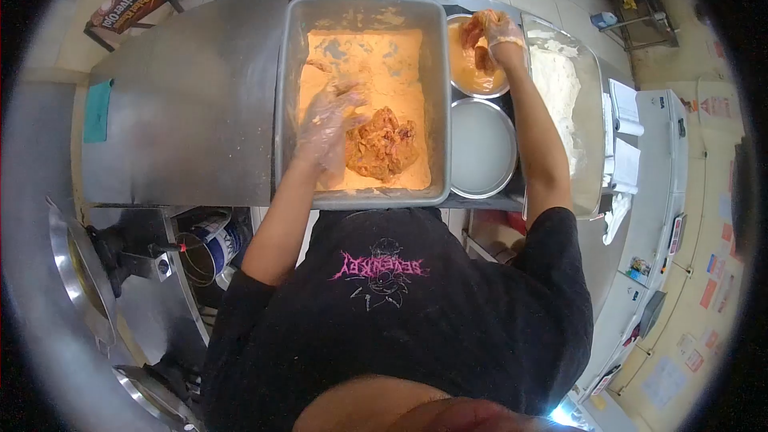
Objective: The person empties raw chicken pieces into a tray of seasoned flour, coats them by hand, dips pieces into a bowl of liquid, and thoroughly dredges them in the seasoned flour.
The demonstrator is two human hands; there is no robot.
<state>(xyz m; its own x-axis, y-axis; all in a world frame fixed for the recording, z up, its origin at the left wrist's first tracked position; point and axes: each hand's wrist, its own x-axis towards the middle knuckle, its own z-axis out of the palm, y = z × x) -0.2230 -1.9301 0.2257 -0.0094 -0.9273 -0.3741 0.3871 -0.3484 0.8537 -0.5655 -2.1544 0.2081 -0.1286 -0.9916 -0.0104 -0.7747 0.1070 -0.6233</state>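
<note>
A large grey tub holds an orange layer of marinade or batter, with a heap of coated meat pieces at its lower middle. My left hand, in a clear plastic glove, is over the tub just left of the heap, fingers spread and holding nothing. At the upper right, my gloved right hand grips a coated meat piece above a round metal bowl of orange liquid. Below that bowl sits a second round bowl with pale, cloudy liquid.
A clear bin of white flour stands right of the bowls, beside papers. The steel counter extends left, with a green cloth at its end. Pans and a blue-white bucket are at the lower left.
</note>
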